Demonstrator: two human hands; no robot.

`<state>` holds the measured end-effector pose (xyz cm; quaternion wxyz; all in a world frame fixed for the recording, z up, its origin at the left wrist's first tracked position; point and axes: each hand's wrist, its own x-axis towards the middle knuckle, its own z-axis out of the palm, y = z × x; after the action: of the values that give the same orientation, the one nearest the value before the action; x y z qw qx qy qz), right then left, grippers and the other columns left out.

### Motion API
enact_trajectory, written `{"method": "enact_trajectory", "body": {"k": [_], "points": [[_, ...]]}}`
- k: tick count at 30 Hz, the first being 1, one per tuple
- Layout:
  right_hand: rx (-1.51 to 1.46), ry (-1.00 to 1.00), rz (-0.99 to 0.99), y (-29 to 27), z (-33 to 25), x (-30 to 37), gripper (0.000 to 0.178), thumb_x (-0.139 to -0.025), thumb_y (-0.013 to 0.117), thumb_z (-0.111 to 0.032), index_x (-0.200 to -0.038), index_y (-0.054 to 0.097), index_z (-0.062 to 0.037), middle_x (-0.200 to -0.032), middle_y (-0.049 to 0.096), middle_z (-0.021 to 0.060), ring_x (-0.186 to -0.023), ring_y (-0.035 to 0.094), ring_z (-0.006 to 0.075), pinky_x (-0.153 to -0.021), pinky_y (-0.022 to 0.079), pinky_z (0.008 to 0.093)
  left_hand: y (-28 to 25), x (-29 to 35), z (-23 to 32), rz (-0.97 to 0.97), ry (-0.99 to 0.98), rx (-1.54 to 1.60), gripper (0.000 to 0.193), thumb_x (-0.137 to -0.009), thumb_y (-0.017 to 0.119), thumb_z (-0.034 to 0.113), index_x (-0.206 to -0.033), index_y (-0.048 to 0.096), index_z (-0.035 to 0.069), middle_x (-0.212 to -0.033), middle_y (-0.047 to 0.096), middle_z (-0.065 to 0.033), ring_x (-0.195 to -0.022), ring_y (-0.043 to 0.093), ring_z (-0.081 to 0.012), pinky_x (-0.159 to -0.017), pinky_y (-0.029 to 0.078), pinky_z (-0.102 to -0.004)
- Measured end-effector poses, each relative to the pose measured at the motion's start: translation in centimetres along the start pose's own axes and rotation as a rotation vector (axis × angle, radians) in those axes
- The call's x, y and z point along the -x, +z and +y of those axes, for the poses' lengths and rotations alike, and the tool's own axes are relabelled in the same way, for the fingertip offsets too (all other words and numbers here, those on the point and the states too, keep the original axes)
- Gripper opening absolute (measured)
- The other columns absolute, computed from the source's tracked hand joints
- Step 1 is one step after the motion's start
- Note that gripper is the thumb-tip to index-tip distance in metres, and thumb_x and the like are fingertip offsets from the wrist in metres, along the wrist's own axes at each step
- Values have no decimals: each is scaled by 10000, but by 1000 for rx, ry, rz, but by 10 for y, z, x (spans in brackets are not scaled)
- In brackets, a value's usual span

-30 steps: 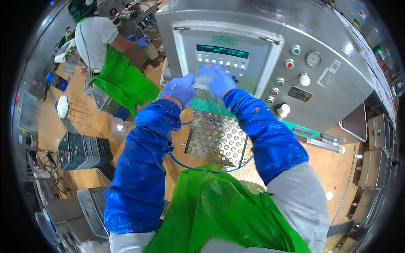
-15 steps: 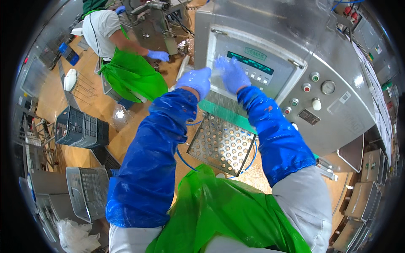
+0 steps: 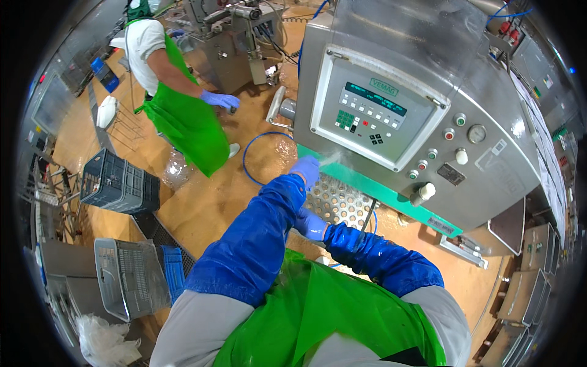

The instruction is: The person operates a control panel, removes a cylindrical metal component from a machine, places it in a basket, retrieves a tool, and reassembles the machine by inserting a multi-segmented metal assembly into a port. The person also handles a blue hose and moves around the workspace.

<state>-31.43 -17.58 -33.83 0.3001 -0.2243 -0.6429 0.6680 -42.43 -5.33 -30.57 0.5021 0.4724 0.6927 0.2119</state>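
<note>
Tan, wet floor lies around the big steel machine, the thing being worked on, just ahead of the hands; from far off, I think the step in hand is washing, as a pale spray goes from beside the left hand toward the machine's green strip; next, I think, the move calls for aiming along that strip, away from the buttons; the left hand is near the machine with its fingers bent in, but I cannot tell if they are clamped on a nozzle; the right hand is lower and farther from the machine, and I cannot tell if it grips anything; I count two hands, one machine with five round buttons, two white knobs and one dial, and one plate with holes below its strip; left of the machine are one other worker, one blue hose loop, one dark grey crate stack, one pale grey basket and one blue crate.
</note>
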Motion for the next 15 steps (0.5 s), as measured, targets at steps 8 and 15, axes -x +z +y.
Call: {"method": "enact_trajectory", "body": {"k": [8,15], "points": [[516,209,755,-5,-31,-32,278,-927,665,-313,-925,577,-49,-666,575,60,-597,567,171,-573,469,348,-26,-15,-73,-409,-74,630,330,-982,445,345,-1193,595,139,-1018,672,-84,-855,653,-221,-744,540,-390],[430,179,908,12,-25,-104,304,-924,645,-261,-1066,515,-26,-836,623,120,-761,616,189,-678,494,353,-7,57,-105,-709,-79,1067,437,-1031,376,480,-1252,556,148,-1171,661,-58,-1035,647,-188,-902,540,-366]]}}
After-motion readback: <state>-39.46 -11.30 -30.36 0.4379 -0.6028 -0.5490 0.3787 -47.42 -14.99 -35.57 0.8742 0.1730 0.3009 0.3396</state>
